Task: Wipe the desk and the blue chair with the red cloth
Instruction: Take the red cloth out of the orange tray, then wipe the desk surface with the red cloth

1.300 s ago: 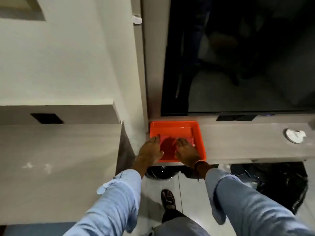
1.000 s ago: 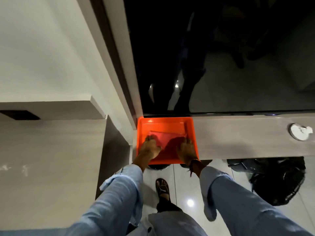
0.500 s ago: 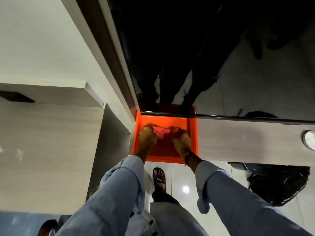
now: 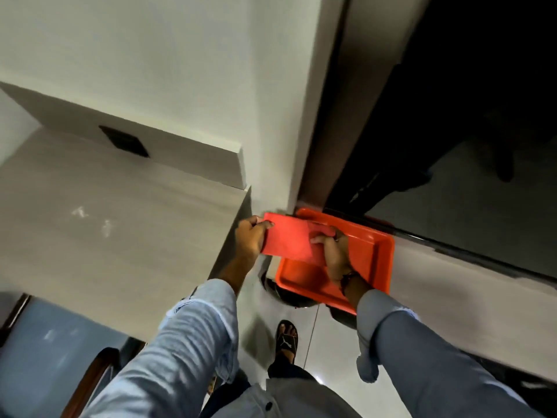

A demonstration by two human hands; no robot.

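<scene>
The red cloth [image 4: 289, 236] is stretched flat between both hands, lifted above the left end of the orange tray [image 4: 378, 257]. My left hand [image 4: 251, 236] grips its left edge, close to the right corner of the grey desk [image 4: 120, 224]. My right hand [image 4: 334, 251] pinches its right edge over the tray. The desk top carries a few pale smudges [image 4: 105, 227]. The blue chair [image 4: 51, 354] with a wooden armrest shows at the bottom left, tucked under the desk's front edge.
The tray rests on a grey shelf [image 4: 452, 300] under a large dark screen [image 4: 467, 116]. A white wall corner [image 4: 286, 116] separates desk and shelf. A black socket plate [image 4: 123, 141] sits at the desk's back. My sandalled foot [image 4: 286, 339] stands on glossy floor tiles.
Both hands have lifted the red cloth out of the tray and carried it left toward the desk. My view has swung left, bringing the desk and the blue chair into sight.
</scene>
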